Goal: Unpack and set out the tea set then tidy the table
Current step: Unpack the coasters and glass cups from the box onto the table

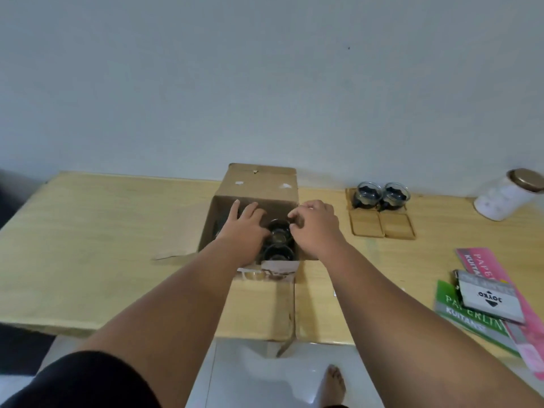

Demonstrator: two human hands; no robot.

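Cups (278,231) of dark, round glass lie in a brown cardboard box (256,184) in the middle of the pale wooden worktop (103,231). Both hands reach inside, one on each side of the upper cup. The left hand (245,222) has rather straight fingers. The right hand (316,223) has curled fingers, and I cannot tell if it grips anything. Two other cups (368,194) stand on square wooden coasters (366,225) to the right.

Box (259,179) at table (88,245) centre, cups (279,252) inside; at its three o'clock, two more cups (366,193) on coasters (365,225); booklets (485,300) at its four o'clock.
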